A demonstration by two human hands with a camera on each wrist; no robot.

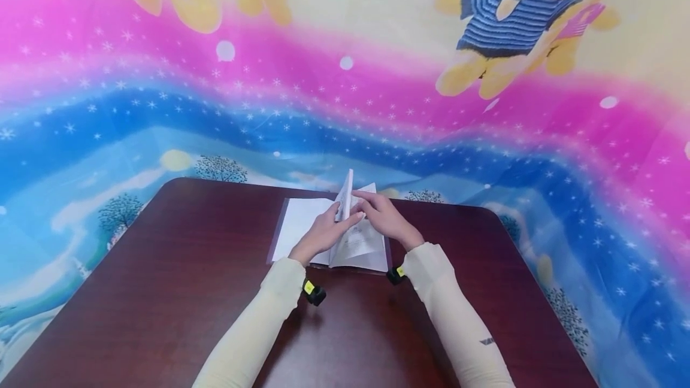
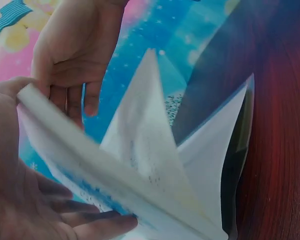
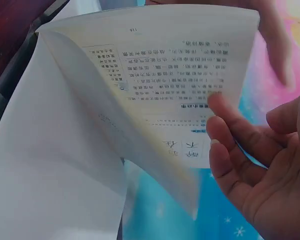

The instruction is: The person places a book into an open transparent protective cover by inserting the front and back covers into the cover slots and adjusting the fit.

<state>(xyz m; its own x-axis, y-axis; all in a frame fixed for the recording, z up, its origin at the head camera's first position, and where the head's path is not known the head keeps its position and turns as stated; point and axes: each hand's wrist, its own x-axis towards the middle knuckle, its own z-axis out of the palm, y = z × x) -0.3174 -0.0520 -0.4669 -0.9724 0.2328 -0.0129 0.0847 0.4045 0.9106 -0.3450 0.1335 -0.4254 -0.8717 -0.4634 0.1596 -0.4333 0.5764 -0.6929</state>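
so the open book (image 1: 302, 226) is just below mid-frame on a smooth reddish-brown table (image 1: 178, 274). left hand (image 1: 325, 232) grips a block of pages (image 2: 105, 160), probably so it stands up and the leaves fan out. right hand (image 1: 385, 217) has loosely bent fingers by a printed page (image 3: 175, 75), can't tell if they touch. thin, curling paper, dark-edged cover (image 2: 245, 130).

Printed page (image 3: 165, 75), bent leaf (image 3: 130, 132), blue backdrop (image 3: 225, 215)

Bright light, soft shadows on table (image 1: 162, 268), blurred turning page (image 3: 122, 127)
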